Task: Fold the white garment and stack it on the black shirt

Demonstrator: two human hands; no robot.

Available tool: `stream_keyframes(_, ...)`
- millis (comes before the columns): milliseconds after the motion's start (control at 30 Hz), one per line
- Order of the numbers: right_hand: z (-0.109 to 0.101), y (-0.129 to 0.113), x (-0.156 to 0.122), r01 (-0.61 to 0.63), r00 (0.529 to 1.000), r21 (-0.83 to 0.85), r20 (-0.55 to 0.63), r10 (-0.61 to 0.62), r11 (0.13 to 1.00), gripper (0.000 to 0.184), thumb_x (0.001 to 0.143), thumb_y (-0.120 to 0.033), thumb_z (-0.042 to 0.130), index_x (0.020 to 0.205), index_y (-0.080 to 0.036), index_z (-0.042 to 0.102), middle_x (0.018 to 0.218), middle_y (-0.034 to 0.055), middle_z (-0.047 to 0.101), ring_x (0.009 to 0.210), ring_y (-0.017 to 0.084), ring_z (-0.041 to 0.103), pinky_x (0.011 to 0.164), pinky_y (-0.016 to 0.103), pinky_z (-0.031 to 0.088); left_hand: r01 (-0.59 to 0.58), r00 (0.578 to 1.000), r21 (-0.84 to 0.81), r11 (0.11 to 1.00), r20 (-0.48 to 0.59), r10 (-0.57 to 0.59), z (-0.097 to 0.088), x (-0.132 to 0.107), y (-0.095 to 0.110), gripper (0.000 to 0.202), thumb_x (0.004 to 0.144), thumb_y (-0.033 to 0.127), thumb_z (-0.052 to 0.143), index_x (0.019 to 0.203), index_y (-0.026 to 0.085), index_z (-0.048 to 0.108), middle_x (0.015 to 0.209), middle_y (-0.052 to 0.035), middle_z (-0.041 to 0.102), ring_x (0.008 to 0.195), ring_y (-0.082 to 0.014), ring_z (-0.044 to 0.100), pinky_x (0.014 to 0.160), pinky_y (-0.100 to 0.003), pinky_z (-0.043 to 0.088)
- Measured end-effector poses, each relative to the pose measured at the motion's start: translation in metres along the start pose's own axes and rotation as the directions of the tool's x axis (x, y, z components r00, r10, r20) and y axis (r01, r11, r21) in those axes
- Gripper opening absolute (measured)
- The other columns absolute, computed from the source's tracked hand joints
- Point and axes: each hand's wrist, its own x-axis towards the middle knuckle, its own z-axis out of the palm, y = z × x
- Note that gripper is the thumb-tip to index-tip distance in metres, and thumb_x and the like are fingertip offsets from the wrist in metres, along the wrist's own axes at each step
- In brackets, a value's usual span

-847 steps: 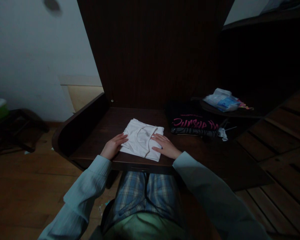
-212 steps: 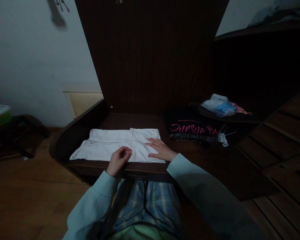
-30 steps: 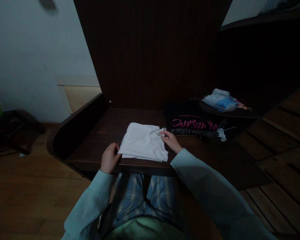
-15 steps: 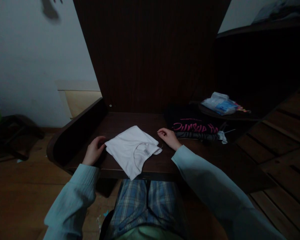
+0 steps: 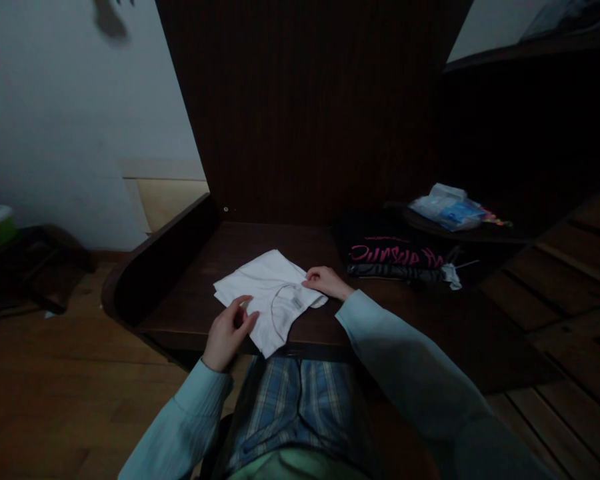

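A white shirt (image 5: 267,283), folded, lies on the dark wooden desktop (image 5: 190,310). Its round neckline and a small label face up, and one corner hangs over the front edge. My left hand (image 5: 229,333) hovers at the near left side of the shirt, thumb and fingers apart with nothing between them. At the right side, my right hand (image 5: 329,283) has its bent fingers and thumb closed together on the shirt's edge near the shoulder. How much fabric it holds is hidden.
Folded black clothing (image 5: 395,253) with pink lettering lies to the right. Above it, a clear plastic package (image 5: 447,207) rests on a small shelf. A raised dark side panel (image 5: 155,250) bounds the desk at left, and a tall dark panel (image 5: 300,113) stands behind.
My left hand has moved right and nearer to me, from the shirt's left corner to its near side. My right hand has shifted left onto the shirt's edge.
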Motion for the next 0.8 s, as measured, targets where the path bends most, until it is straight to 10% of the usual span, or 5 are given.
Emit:
stream_keyframes(200,0.001,0.001,0.004,-0.104,0.978,0.4,-0.127,0.168,0.911,0.011,0.063,-0.028,0.053,0.061,-0.018,0.046,0.053,-0.0068,0.044,0.052,0.008,0.042,0.049,0.02,0.031,-0.097,0.995,0.038,0.995,-0.021,0.098,0.004,0.001,-0.009,0.028,0.077,0.037,0.049,0.096,0.019,0.059,0.069,-0.0002,0.054,0.064,-0.0138,0.052,0.063,-0.025,0.043)
stream_keyframes(333,-0.003,0.007,-0.002,-0.159,0.986,0.496,0.044,0.158,0.853,0.028,0.059,-0.033,0.061,0.081,-0.018,0.053,0.062,-0.0043,0.055,0.054,0.01,0.047,0.049,0.02,0.033,-0.181,0.981,0.031,0.983,0.075,0.178,-0.002,-0.013,-0.001,0.032,0.075,0.041,0.055,0.1,0.021,0.058,0.076,-0.0022,0.055,0.073,-0.016,0.053,0.069,-0.028,0.044)
stream_keyframes(600,-0.004,0.026,0.003,0.056,0.993,0.215,-0.111,-0.032,0.975,0.026,0.058,-0.025,0.061,0.083,-0.017,0.061,0.063,-0.003,0.054,0.05,0.008,0.043,0.049,0.021,0.033,-0.183,0.961,-0.015,0.983,0.206,0.182,0.001,-0.021,0.008,0.02,0.076,0.039,0.054,0.086,0.022,0.06,0.082,-0.0048,0.057,0.079,-0.018,0.055,0.072,-0.029,0.045)
stream_keyframes(800,0.001,0.026,-0.009,0.206,0.962,0.006,-0.182,-0.202,0.978,0.016,0.064,-0.022,0.058,0.078,-0.018,0.064,0.069,-0.0008,0.056,0.05,0.008,0.043,0.05,0.021,0.037,0.019,0.996,0.073,0.997,-0.084,-0.013,-0.014,-0.001,-0.01,0.026,0.076,0.043,0.048,0.082,0.019,0.055,0.082,-0.0056,0.06,0.077,-0.0189,0.056,0.071,-0.032,0.045)
